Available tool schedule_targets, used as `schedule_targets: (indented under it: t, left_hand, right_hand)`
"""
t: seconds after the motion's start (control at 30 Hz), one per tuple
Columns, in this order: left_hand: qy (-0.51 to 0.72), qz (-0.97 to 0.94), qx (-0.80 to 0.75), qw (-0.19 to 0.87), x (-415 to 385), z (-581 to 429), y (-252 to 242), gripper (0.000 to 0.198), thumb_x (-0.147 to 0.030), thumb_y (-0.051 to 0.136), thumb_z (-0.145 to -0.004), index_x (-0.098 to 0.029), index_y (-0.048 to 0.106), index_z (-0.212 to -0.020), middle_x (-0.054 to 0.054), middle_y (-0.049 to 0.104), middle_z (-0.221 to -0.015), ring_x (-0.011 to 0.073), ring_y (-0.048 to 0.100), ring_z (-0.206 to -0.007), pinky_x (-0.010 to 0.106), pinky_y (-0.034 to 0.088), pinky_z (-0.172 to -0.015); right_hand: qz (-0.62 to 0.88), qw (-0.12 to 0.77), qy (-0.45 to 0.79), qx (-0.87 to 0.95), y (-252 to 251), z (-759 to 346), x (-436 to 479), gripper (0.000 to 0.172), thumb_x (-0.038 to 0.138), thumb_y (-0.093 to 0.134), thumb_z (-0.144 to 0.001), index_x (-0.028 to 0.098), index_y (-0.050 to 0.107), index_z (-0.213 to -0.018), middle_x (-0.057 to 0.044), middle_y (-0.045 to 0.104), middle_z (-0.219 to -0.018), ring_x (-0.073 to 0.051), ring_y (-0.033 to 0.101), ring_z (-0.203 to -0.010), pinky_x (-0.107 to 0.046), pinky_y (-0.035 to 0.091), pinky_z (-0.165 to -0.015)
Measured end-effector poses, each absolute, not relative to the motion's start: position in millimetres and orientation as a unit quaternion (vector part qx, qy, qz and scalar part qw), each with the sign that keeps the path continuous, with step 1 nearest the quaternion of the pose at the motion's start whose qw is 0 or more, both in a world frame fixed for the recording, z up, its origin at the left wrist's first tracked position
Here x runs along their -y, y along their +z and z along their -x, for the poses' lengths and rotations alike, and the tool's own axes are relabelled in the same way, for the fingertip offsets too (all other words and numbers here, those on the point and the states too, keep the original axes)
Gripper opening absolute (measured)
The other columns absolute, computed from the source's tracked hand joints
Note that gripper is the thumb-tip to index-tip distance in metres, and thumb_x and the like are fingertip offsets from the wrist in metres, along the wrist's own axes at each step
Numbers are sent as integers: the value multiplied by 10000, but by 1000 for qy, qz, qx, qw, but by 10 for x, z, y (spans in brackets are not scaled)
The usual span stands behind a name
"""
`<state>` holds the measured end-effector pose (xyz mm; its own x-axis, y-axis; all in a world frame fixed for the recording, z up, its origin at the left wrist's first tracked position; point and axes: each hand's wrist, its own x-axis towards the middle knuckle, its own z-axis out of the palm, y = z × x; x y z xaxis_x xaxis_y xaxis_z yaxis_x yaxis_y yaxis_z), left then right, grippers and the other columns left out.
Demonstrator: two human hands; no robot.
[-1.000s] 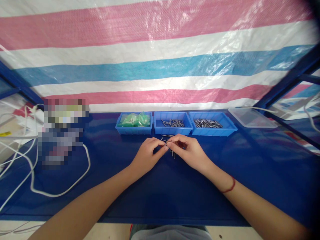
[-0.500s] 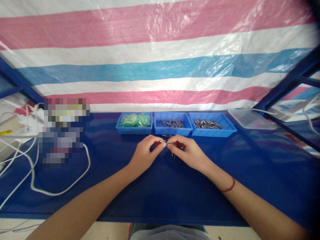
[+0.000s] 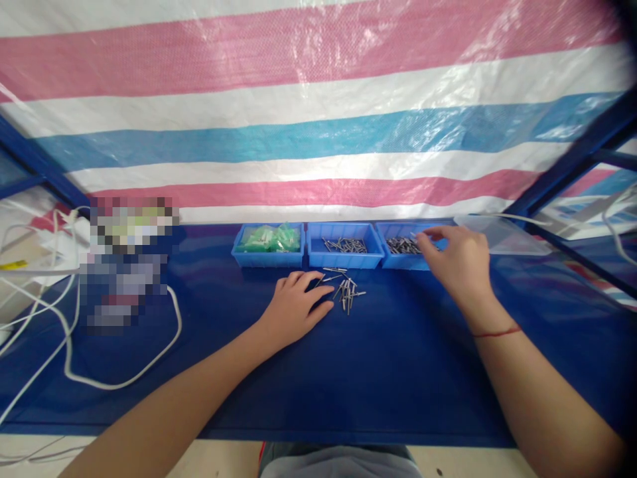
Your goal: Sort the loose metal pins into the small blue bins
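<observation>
My left hand (image 3: 293,305) rests low over the table, its fingers apart and open, with the fingertips beside a small pile of loose blind rivets (image 3: 347,292). These are thin metal pins with thicker silvery sleeves, lying in different directions. My right hand (image 3: 455,262) is over the right blue bin (image 3: 415,263), thumb and index finger pinched together. A small light tip, which looks like a blind rivet (image 3: 413,235), shows at the fingertips. Many similar metal rivets (image 3: 402,245) lie in that bin, partly hidden by the hand.
The middle blue bin (image 3: 344,259) holds more rivets. Green packets in clear plastic (image 3: 271,237) fill the left blue bin (image 3: 266,259). A clear plastic lid (image 3: 517,239) lies at the back right. White cables (image 3: 124,384) loop across the left side of the blue table (image 3: 348,385).
My hands have parted. The right one moved right and up to the right bin, while the left opened and stayed by the pile. The loose rivets are now uncovered.
</observation>
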<state>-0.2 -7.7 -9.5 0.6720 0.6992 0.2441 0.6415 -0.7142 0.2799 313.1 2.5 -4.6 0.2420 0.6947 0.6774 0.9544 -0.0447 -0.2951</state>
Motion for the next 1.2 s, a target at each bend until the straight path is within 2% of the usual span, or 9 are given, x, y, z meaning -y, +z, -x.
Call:
schedule_targets:
  t: [0.2,0.4,0.57,0.7,0.83,1.03,1.2]
  left_hand:
    - [178,-909,-367,83,15,20,-132,253,-301,440,-952,-257,647,-1091,33,619,-1173,216,500,-1064,370,381,-854]
    - [179,-908,-369,88,-28,18,-131,256,-246,419,-957,-226,648,-1068,51,642,-1033,190,557,-912,326,407,-771]
    - [192,-902,-377,84,-37,11,-149,238,-226,417,-953,-203,614,-1086,58,636,-997,189,565,-901,321,424,-805]
    - [195,-888,-413,53,-33,22,-162,198,-302,490,-925,-200,618,-1037,55,624,-962,205,555,-891,327,417,-781]
    - [168,-890,-422,38,-27,22,-156,191,-308,468,-937,-206,629,-913,40,602,-901,189,557,-831,309,401,-720]
    - [152,-895,-419,13,2,-1,-157,225,-289,404,-963,-187,598,-914,53,593,-930,200,548,-852,317,390,-705]
    - [189,-882,-427,65,6,-2,-149,239,-265,348,-979,-171,561,-925,54,581,-968,189,556,-865,315,404,-735]
  right_hand:
    - [632,378,-145,661,33,-2736,60,206,306,509,-863,182,666,-816,-90,698,-846,-251,608,-818,-410,392,-818]
    - [556,357,-50,749,1,-2215,199,188,274,509,-875,203,675,-825,-59,686,-809,-227,581,-794,-380,400,-778]
    - [527,293,-10,798,-101,-2056,242,159,281,535,-871,210,675,-898,-61,692,-887,-243,560,-869,-386,386,-785]
    - [528,269,-4,805,-133,-2022,254,163,288,544,-871,220,677,-935,-61,686,-911,-243,548,-873,-385,380,-761]
    - [528,266,5,807,-132,-2004,263,160,277,538,-872,220,678,-925,-64,683,-911,-243,544,-874,-381,382,-746]
    - [516,272,41,811,-142,-1993,260,150,290,557,-871,214,679,-915,-61,683,-911,-236,546,-891,-384,396,-792]
    - [481,311,88,815,-134,-1980,248,161,272,535,-894,218,666,-816,-44,681,-873,-201,567,-841,-366,410,-799]
